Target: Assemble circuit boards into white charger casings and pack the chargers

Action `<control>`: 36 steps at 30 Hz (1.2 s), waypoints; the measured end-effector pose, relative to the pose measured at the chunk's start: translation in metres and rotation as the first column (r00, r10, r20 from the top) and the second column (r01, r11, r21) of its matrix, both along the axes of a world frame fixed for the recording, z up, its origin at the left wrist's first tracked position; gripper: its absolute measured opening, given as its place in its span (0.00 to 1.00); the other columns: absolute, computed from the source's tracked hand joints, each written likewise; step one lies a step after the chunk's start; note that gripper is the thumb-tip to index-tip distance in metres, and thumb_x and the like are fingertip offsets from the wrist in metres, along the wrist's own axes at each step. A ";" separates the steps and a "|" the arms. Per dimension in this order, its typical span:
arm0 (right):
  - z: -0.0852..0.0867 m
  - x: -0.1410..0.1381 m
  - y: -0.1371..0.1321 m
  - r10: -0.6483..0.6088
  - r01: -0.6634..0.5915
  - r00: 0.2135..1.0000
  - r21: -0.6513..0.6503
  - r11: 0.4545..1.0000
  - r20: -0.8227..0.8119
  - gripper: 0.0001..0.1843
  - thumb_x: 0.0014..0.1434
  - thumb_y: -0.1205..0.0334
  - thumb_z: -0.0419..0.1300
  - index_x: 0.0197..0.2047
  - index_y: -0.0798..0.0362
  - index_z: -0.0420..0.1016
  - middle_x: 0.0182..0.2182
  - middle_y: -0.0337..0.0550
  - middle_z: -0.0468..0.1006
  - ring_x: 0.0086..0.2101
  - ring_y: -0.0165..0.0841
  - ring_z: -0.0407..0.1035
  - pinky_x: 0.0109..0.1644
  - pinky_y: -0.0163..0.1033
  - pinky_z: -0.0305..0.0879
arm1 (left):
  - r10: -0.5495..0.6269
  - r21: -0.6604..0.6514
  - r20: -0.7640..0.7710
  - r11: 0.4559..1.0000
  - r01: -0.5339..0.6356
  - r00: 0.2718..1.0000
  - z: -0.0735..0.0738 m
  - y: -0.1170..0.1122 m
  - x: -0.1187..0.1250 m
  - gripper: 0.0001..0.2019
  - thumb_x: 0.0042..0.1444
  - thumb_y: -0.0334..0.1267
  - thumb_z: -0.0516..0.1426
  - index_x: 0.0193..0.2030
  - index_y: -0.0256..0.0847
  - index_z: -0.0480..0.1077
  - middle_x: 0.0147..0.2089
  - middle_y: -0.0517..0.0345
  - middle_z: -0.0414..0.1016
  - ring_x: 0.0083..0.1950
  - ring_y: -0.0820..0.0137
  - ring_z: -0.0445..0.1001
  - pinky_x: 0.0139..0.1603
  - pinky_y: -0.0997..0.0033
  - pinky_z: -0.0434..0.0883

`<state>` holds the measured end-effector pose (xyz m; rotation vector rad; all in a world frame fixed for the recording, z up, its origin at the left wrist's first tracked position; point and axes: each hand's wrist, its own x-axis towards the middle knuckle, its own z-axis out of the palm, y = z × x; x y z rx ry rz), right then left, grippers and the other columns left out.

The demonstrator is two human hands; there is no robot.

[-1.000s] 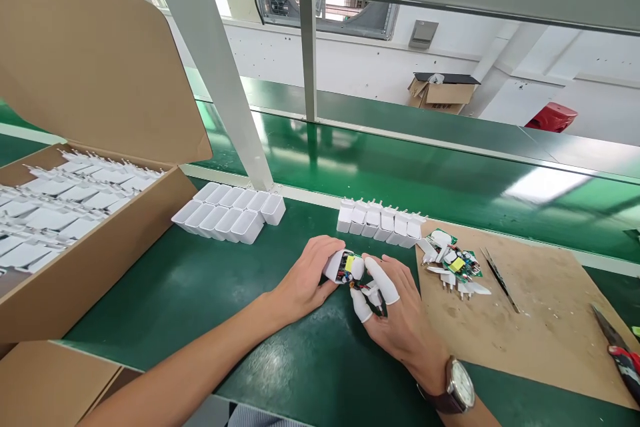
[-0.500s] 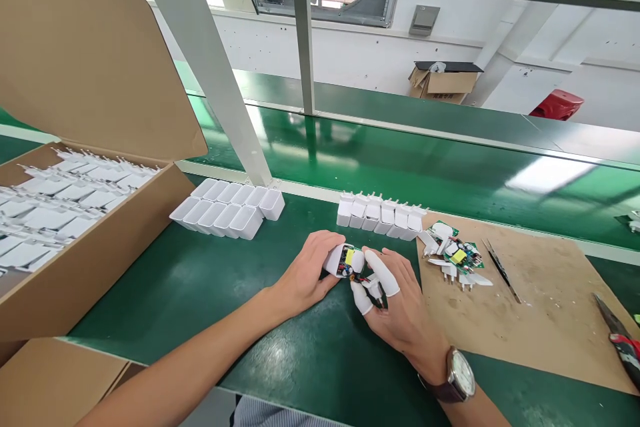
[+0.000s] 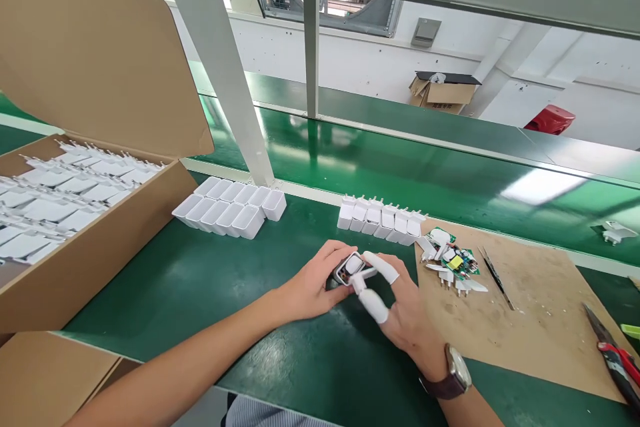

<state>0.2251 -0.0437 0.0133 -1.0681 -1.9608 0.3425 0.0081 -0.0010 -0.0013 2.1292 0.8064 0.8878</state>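
My left hand (image 3: 311, 285) is wrapped round a white charger housing (image 3: 342, 276), its open end turned toward my right hand. A circuit board with a pale block on it sits inside the housing, mostly hidden by the walls. White finger cots cover the thumb and index finger of my right hand (image 3: 406, 312). Between these two fingers is a white plug cover (image 3: 359, 281), held right at the housing's open end. Whether the cover touches the rim I cannot tell.
Beyond my hands stand open white housings (image 3: 245, 219) and a row of housings with plug pins (image 3: 379, 219). A brown board (image 3: 540, 333) carries circuit boards (image 3: 455, 260), tweezers (image 3: 495, 277) and red-handled pliers (image 3: 613, 353). At left, a cardboard box (image 3: 125, 233) holds many white parts.
The circuit board has gone from partly outside the housing to inside it. My right fingers have shifted onto the plug cover, now at the housing's opening. The camera view has tilted slightly.
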 end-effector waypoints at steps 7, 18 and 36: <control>-0.011 -0.002 0.012 0.014 -0.018 0.997 -0.042 0.999 -0.078 0.17 0.69 0.67 0.57 0.60 0.48 0.73 0.56 0.50 0.76 0.56 0.39 0.73 0.61 0.48 0.74 | 0.130 -0.448 0.138 0.892 -0.055 0.982 0.002 0.009 -0.006 0.25 0.67 0.44 0.58 0.69 0.45 0.63 0.66 0.48 0.73 0.65 0.58 0.74 0.68 0.52 0.70; -0.030 -0.004 0.017 0.031 -0.036 0.970 0.017 0.999 0.241 0.23 0.70 0.66 0.56 0.66 0.49 0.67 0.59 0.55 0.75 0.55 0.44 0.75 0.55 0.49 0.79 | 0.091 -0.475 0.130 0.880 -0.018 0.987 0.007 -0.002 -0.003 0.36 0.74 0.47 0.48 0.80 0.53 0.30 0.78 0.53 0.55 0.77 0.63 0.59 0.77 0.50 0.55; -0.024 -0.002 0.016 0.025 -0.034 0.994 0.076 0.997 0.109 0.22 0.65 0.74 0.53 0.61 0.51 0.67 0.54 0.55 0.75 0.49 0.40 0.76 0.47 0.44 0.80 | 0.001 -0.177 0.077 0.984 0.012 0.997 0.005 -0.008 -0.002 0.47 0.71 0.41 0.55 0.77 0.55 0.17 0.81 0.45 0.43 0.80 0.58 0.50 0.77 0.49 0.54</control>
